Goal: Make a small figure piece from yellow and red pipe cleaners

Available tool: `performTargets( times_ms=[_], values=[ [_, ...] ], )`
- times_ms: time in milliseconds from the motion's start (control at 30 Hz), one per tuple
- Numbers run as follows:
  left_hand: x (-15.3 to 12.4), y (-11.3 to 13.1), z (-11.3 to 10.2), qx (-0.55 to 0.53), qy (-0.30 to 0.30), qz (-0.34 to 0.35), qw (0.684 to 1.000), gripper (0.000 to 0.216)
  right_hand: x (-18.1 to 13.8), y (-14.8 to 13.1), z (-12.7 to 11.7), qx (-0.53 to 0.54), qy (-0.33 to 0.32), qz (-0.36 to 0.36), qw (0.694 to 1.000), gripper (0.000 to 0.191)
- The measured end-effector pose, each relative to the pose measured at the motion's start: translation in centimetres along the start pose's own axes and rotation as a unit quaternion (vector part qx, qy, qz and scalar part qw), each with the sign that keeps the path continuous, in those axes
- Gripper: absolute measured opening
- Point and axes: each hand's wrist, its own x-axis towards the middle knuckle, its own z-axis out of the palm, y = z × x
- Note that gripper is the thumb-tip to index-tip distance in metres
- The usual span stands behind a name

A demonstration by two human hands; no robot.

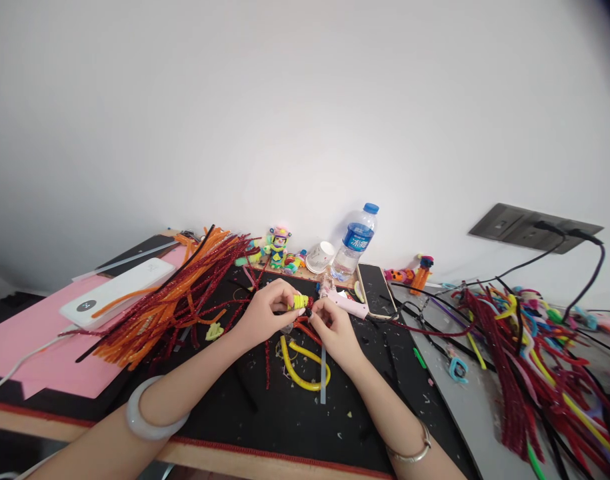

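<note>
L hand [271, 308] pinches the yellow coil [297, 302] — R hand [335, 327], the black bit [309, 311]. Grip lightly, pls; glue gun [351, 305] approx 3 o'clock.

1. The black mat [285, 423] lies open between the forearms [205, 380], nearer than the yellow loop [305, 385].
2. Leftward, a pipe-cleaner bundle [155, 313] blocks.
3. Behind the hands [265, 310], glue gun [349, 305], cup [319, 257] and bottle [352, 250] obstruct.

Backed by a pale wall [305, 113] across the upper frame; fitted with 1 grey socket panel [525, 233] at right.
</note>
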Motion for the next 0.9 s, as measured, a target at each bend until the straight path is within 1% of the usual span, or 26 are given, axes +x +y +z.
performTargets(
  times_ms=[567, 700, 800, 900],
  values=[
    [0.09, -0.56, -0.17, -0.003, 0.005, -0.004, 1.000, 0.021, -0.16, 0.02, 0.13, -0.019, -0.006, -0.003, 1.000, 0.008],
    [0.12, -0.49, -0.09, -0.009, 0.010, -0.016, 1.000, 0.022, -0.13, 0.02, 0.10, -0.014, -0.011, -0.005, 1.000, 0.008],
    [0.16, -0.37, -0.03, -0.019, 0.020, -0.031, 0.999, 0.024, -0.15, -0.11, 0.04, -0.005, -0.016, -0.005, 1.000, 0.005],
    [0.28, -0.24, -0.01, -0.023, 0.048, -0.045, 0.998, 0.026, -0.21, -0.27, -0.04, -0.001, -0.018, -0.007, 1.000, 0.004]
  ],
)
